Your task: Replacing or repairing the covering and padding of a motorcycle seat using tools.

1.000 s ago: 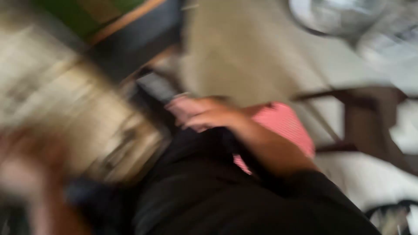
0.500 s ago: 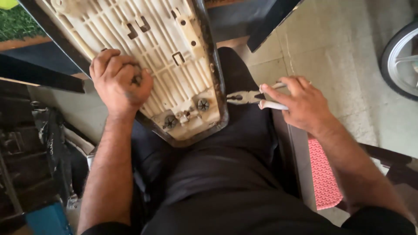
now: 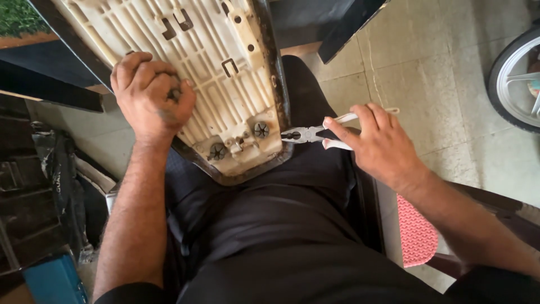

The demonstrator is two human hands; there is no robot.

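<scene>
Hands both busy: left hand point(image 3: 151, 93) closed in fist on ribbed underside of cream plastic seat base point(image 3: 197, 73), small dark part inside grip, cannot tell what. Right hand point(image 3: 376, 141) wrapped around white handles of pliers point(image 3: 315, 134), jaws nearly shut, tip touching black rim point(image 3: 279, 101) at right edge of base. Base lies tilted on lap point(image 3: 264, 214), near end over thighs. Risks, as I judge: pliers slip off thin rim toward leg; base slides off lap if left grip loosens; hard pull cracks old plastic near two round fasteners point(image 3: 239, 141).
</scene>
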